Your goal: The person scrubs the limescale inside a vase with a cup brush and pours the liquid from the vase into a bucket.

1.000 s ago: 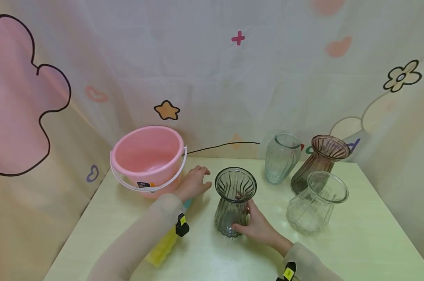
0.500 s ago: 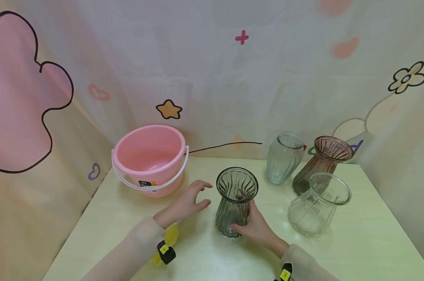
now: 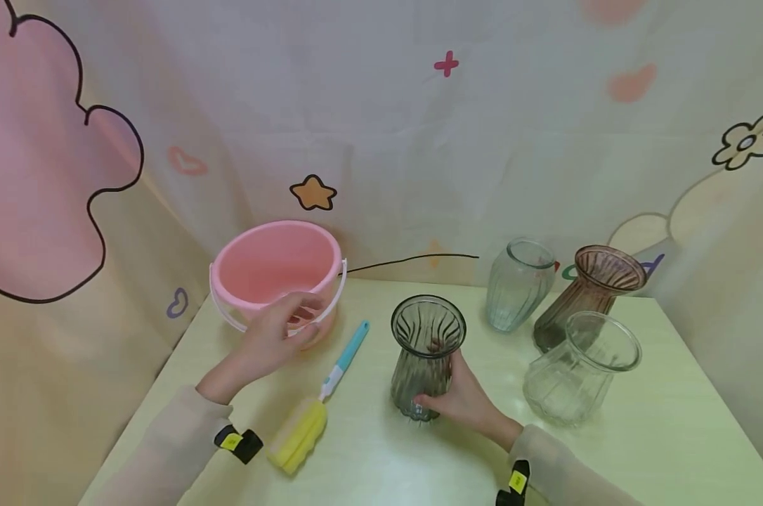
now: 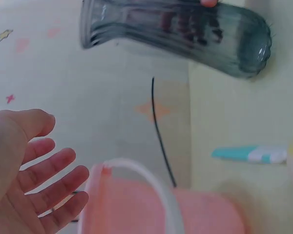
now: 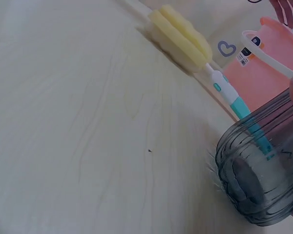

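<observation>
A grey ribbed glass vase (image 3: 422, 365) stands in the middle of the table, and my right hand (image 3: 470, 400) grips its lower body from the right, thumb in front. My left hand (image 3: 268, 344) is in front of the pink bucket (image 3: 274, 256), fingers apart and bent a little, holding nothing; the left wrist view shows the palm (image 4: 19, 180) beside the bucket rim. Between bucket and vase lies a brush with a blue handle (image 3: 351, 348) and a yellow sponge head (image 3: 299, 432). The right wrist view shows the vase base (image 5: 254, 180) close up.
On the right stand a pale blue glass vase (image 3: 517, 288), a tilted-looking brown vase (image 3: 574, 306) and a clear glass vase (image 3: 568, 386), close together. Behind the table hangs a printed curtain (image 3: 388, 161). The bucket's white handle (image 3: 341, 288) hangs down its front.
My left hand has moved left and toward me, then up in front of the bucket, uncovering the brush. My right hand keeps its grip on the grey vase, which has stayed in place.
</observation>
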`<state>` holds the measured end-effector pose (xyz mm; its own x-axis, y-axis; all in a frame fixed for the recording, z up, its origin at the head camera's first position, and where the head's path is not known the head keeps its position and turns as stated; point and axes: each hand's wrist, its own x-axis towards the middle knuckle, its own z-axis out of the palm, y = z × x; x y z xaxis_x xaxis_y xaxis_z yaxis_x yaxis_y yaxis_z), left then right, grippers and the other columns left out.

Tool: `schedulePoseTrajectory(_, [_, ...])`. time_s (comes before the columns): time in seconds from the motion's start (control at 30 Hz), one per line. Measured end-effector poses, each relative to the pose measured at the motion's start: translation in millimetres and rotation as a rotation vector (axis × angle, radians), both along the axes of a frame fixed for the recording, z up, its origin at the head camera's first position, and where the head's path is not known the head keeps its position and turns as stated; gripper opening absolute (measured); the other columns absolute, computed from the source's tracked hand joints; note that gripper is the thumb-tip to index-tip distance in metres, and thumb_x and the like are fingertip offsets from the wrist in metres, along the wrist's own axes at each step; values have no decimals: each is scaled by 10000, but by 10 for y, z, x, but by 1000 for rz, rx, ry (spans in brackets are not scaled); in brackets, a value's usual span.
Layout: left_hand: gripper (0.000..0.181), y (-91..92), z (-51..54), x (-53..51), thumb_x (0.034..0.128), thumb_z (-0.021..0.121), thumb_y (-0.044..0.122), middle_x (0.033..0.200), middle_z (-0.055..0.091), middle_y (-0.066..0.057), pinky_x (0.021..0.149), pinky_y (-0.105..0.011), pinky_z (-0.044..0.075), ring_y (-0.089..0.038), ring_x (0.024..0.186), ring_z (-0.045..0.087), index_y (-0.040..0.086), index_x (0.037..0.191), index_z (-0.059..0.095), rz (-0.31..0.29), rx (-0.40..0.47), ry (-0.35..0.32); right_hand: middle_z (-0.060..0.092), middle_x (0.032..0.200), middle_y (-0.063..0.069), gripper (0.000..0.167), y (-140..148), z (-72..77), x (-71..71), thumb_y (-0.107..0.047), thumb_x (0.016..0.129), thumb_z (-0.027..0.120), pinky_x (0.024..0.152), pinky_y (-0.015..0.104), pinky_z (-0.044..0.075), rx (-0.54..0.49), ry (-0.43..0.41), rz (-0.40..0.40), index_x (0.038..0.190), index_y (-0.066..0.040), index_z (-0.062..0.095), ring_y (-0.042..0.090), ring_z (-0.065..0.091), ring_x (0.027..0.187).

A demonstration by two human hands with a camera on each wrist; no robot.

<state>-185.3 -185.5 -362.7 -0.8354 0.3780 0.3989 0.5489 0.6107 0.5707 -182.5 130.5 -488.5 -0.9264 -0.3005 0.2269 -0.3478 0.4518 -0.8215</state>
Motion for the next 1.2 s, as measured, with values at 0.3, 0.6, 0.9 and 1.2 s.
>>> schedulePoseTrajectory(0.3, [225, -542, 212, -107, 884, 566, 123, 1013, 638, -121, 734, -384, 515, -236, 884, 618, 21, 1084, 580, 218, -14, 18, 387, 1341, 155, 990, -56, 187, -177, -291, 624, 835, 987, 511, 364, 86, 72, -27, 1369, -85, 217, 320, 406, 1249])
schedulePoseTrajectory(0.6, [405, -1003, 325, -276, 920, 493, 288, 1155, 556, -215, 726, -390, 497, -364, 997, 545, -12, 1189, 524, 550, 13, -220, 489, 1236, 109, 951, -89, 564, -489, -331, 603, 836, 906, 455, 429, 236, 242, -58, 1355, -65, 319, 277, 472, 1119])
schedulePoseTrajectory(0.9, [510, -1209, 265, -482, 907, 515, 286, 1205, 494, -242, 698, -258, 529, -328, 965, 571, -67, 1266, 434, 604, 134, -464, 469, 1291, 78, 954, -149, 887, -707, -374, 628, 809, 895, 448, 408, 394, 403, -38, 1384, -118, 286, 278, 417, 1132])
schedulePoseTrajectory(1.2, [588, -1248, 232, -621, 917, 539, 253, 1256, 438, -229, 811, -327, 517, -199, 881, 631, -63, 1353, 304, 549, 279, -731, 438, 1315, 91, 936, -281, 1162, -919, -416, 647, 792, 947, 483, 365, 552, 531, -8, 1378, -103, 297, 330, 404, 1166])
